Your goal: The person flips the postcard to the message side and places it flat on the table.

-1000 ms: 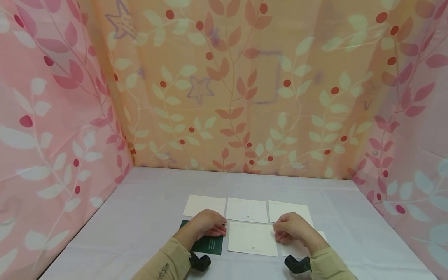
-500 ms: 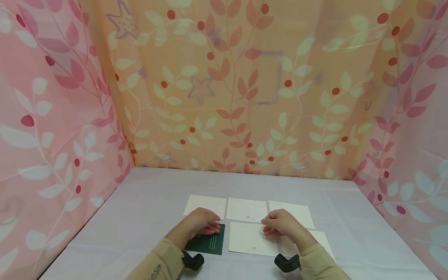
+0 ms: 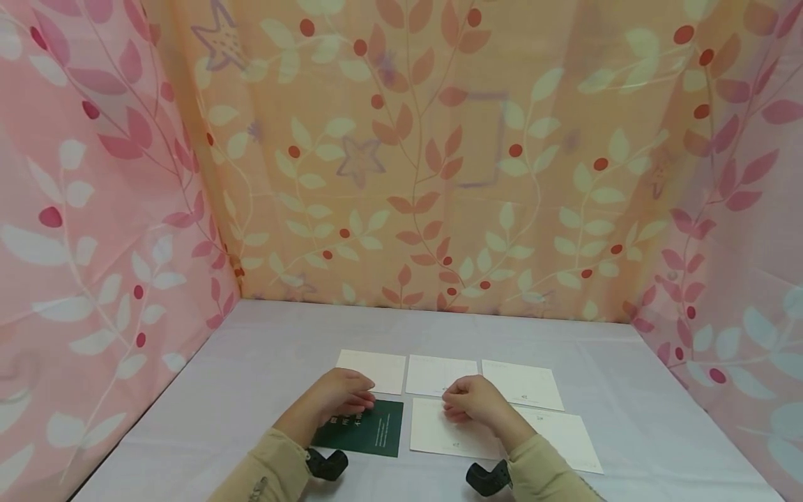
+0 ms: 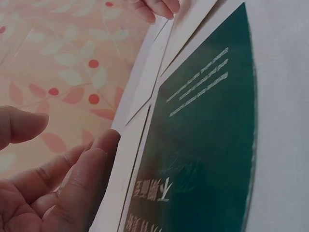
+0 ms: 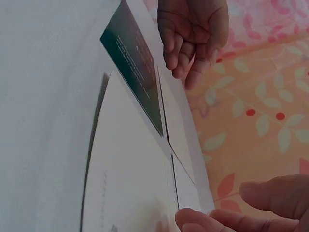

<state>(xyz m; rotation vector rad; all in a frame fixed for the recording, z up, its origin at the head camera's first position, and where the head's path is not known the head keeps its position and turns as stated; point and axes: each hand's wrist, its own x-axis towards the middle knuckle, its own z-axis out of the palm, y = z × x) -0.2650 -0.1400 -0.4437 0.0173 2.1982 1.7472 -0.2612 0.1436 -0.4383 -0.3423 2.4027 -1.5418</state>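
A dark green card [image 3: 384,431] with pale printed lettering lies flat at the front left of two rows of cards. Over its far left part is my left hand [image 3: 343,392], thumb apart from the loosely bent fingers, holding nothing. In the left wrist view the lettering on the green card shows large beside those fingers. My right hand [image 3: 473,401] hovers above the white front middle card [image 3: 429,436] and hides part of it. The right wrist view shows its thumb [image 5: 270,191] spread from the fingers, with nothing between.
Another white card [image 3: 574,443] lies at the front right, partly behind the right forearm. Farther back are three white cards, at left [image 3: 383,366], middle [image 3: 439,369] and right [image 3: 523,383]. Floral curtains [image 3: 426,230] surround the white-covered table [image 3: 282,335].
Both hands have shifted left. The left hand now uncovers more of the green card; the right hand went from the front right card to over the front middle one.
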